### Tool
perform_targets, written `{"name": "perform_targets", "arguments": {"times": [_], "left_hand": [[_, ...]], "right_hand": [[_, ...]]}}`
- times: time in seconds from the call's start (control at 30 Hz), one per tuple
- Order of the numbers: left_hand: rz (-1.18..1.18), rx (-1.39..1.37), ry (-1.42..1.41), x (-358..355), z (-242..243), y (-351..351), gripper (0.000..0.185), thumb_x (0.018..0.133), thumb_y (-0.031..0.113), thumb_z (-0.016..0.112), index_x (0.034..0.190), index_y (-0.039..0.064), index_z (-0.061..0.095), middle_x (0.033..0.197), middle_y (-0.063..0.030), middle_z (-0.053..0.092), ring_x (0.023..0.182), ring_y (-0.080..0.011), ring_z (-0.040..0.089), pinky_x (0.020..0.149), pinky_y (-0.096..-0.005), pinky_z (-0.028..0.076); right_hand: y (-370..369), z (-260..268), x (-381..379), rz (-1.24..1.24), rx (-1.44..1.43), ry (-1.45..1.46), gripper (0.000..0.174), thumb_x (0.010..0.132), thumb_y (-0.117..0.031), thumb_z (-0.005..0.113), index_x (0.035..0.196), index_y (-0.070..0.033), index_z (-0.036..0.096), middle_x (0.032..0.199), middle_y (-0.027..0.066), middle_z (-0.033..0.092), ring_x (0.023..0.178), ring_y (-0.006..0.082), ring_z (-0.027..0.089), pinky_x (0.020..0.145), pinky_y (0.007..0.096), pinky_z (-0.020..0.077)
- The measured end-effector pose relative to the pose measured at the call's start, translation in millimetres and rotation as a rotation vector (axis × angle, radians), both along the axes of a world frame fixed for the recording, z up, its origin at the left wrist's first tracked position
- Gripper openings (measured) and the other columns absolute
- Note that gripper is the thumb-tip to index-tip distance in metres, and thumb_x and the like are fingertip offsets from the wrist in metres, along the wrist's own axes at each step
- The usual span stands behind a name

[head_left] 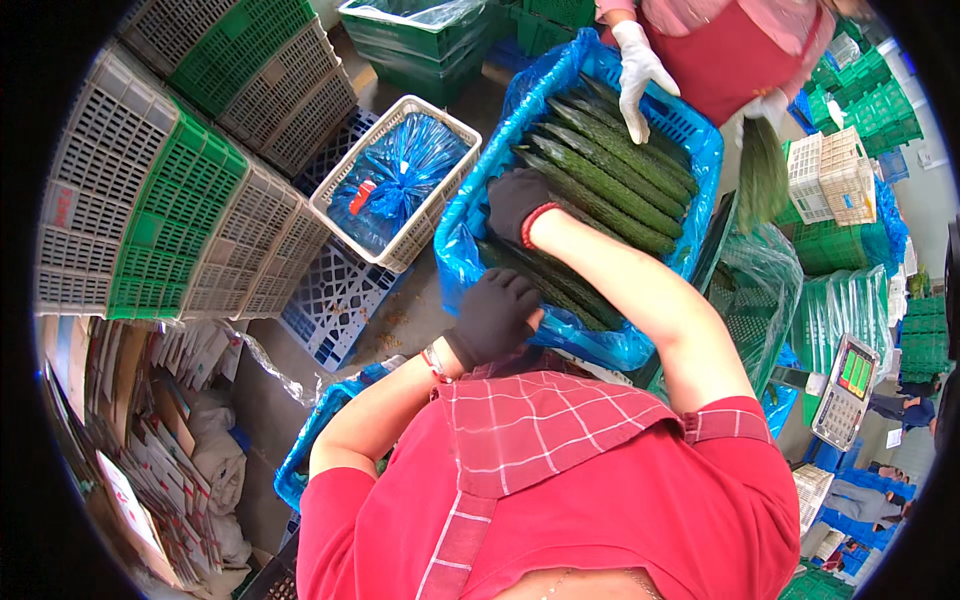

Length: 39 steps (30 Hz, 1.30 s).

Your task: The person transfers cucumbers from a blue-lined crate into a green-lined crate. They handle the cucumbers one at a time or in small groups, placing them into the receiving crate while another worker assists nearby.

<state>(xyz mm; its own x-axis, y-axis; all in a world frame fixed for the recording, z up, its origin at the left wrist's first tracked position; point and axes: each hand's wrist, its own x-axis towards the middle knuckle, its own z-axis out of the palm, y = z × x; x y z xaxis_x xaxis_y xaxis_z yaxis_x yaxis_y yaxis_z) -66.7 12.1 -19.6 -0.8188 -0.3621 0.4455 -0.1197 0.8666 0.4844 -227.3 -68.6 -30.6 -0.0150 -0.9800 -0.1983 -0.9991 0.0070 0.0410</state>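
Observation:
A blue plastic crate [474, 161] lined with blue film stands before me, filled with long green cucumbers [600, 176] lying side by side. My right hand [517, 204], in a dark glove with a red cuff, is inside the crate at the left ends of the cucumbers. Its fingertips are hidden, so its grip cannot be made out. At the crate's near-left edge is my left hand [495, 313], also dark-gloved, fingers curled beside the nearer cucumbers [562, 285]. Whether it holds anything is not visible.
Across the crate, a co-worker's white-gloved hand [637, 79] touches the cucumbers; the other holds blurred cucumbers [761, 172]. A white crate [442, 236] with a tied blue bag stands left, near stacked crates [172, 210]. A film-lined green crate [765, 277] and a scale [845, 390] are right.

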Motion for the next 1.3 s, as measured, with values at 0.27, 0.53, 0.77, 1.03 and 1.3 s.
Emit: {"name": "perform_targets", "arguments": {"times": [0.27,0.53,0.77,1.03,1.3], "left_hand": [[-0.018,0.022,0.102,0,-10,-2,0.016,0.069,0.020,0.067,0.078,0.008,0.060,0.082,-0.0086,0.059,0.081,-0.0286,0.057,0.079,-0.0431,0.044],[-0.183,0.273,0.086,10,1,-17,0.018,0.072,0.017,0.069,0.085,0.006,0.064,0.087,-0.0118,0.064,0.086,-0.0333,0.059,0.079,-0.0438,0.044],[-0.111,1.129,0.234,-12,21,-45,0.015,0.089,0.010,0.061,0.100,0.000,0.062,0.084,-0.0001,0.059,0.078,-0.0082,0.054,0.071,-0.0237,0.045],[-0.449,1.544,-0.091,-65,34,-22,0.033,0.094,0.024,0.054,0.111,-0.002,0.063,0.095,-0.0070,0.067,0.084,-0.0143,0.061,0.078,-0.0290,0.048],[-0.713,1.650,-0.185,-90,62,23,0.042,0.095,0.031,0.054,0.119,-0.003,0.056,0.101,-0.0152,0.066,0.089,-0.0211,0.064,0.083,-0.0339,0.051]], "right_hand": [[-10,-7,15,-0.137,-0.161,0.086,0.022,0.077,-0.021,0.061,0.094,-0.007,0.065,0.086,0.0158,0.067,0.081,0.0323,0.065,0.070,0.0445,0.0464],[43,132,-67,-0.161,-0.483,-0.472,0.025,0.076,-0.017,0.064,0.095,-0.003,0.056,0.080,0.0130,0.064,0.073,0.0254,0.064,0.067,0.0371,0.0500],[177,217,-191,-0.440,-1.051,-1.448,0.019,0.083,-0.006,0.060,0.101,-0.004,0.054,0.084,0.0044,0.058,0.081,0.0187,0.062,0.075,0.0324,0.0512],[315,164,-253,-0.840,-1.387,-1.718,0.010,0.083,-0.008,0.060,0.091,-0.003,0.054,0.082,0.0061,0.059,0.079,0.0203,0.060,0.074,0.0323,0.0510],[432,97,-243,-0.964,-1.513,-1.901,0.016,0.086,-0.022,0.059,0.086,-0.006,0.058,0.084,0.0057,0.062,0.079,0.0210,0.060,0.079,0.0349,0.0489]]}}
